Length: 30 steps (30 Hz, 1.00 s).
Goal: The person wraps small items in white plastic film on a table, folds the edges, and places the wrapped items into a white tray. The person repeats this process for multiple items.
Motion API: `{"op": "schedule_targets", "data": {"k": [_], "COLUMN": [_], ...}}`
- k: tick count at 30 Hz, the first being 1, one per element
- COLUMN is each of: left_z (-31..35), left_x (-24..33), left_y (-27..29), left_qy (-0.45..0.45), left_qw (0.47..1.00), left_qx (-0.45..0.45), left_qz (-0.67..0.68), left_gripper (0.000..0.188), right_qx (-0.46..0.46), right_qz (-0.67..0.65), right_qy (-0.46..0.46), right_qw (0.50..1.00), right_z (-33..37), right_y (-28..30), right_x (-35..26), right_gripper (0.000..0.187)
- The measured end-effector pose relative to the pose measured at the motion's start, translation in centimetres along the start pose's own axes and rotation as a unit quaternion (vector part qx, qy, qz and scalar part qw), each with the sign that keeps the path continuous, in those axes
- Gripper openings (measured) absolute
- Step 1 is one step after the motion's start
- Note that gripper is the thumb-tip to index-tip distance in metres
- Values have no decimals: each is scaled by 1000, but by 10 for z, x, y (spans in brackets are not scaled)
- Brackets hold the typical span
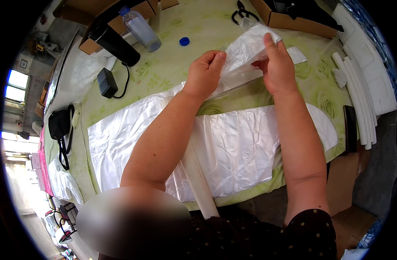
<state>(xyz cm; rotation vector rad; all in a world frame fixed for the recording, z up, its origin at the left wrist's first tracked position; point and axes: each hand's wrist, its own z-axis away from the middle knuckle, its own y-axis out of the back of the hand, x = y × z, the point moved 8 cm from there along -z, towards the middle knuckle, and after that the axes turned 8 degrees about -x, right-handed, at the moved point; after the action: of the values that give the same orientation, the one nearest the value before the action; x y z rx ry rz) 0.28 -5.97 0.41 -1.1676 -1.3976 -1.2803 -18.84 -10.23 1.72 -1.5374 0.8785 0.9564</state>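
Note:
Between my hands is a thin, translucent plastic bag [248,45], bunched and raised above the table. My left hand [203,73] is closed, its thumb and curled fingers pinching the bag's left edge. At the other side my right hand [277,65] grips the bag, with the thumb laid over the film and the fingers partly hidden behind it. Under my forearms lie crinkled white plastic sheets [237,147], spread flat across the table. A long pale flat strip [197,180] rests on them, running toward my body.
On the green patterned tablecloth [172,65] are a black tumbler [116,45], a clear bottle [140,30], a blue cap [184,41], a black adapter [106,82] and dark-handled cutters [242,15]. A cardboard box [294,24] stands far right, near white tubes [356,99]. A black pouch [61,123] lies left.

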Motion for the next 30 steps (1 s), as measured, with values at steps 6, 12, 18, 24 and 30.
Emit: {"op": "schedule_targets", "data": {"k": [6,12,18,24,30], "left_z": [-1,-3,1,-1,1], "left_x": [-1,-6,-1,-7,-5], "left_y": [0,4,-3,3,1], "left_qy": [17,20,44,54,82], "left_qw": [1000,999,999,997,996], "left_qx": [-11,12,-26,11,-5], "left_qz": [-13,25,7,58,36], "left_gripper": [34,36,37,38,38], "right_qx": [-63,-128,-150,-175,-165], "right_qz": [133,193,172,207,290], "right_qy": [-30,-15,-67,-61,-3], "right_qw": [989,973,971,961,943], "right_z": [7,11,14,14,9], "right_y": [-13,-25,-33,-32,-32], "right_x": [1,2,8,10,12], "right_gripper": [48,47,42,41,45]}}
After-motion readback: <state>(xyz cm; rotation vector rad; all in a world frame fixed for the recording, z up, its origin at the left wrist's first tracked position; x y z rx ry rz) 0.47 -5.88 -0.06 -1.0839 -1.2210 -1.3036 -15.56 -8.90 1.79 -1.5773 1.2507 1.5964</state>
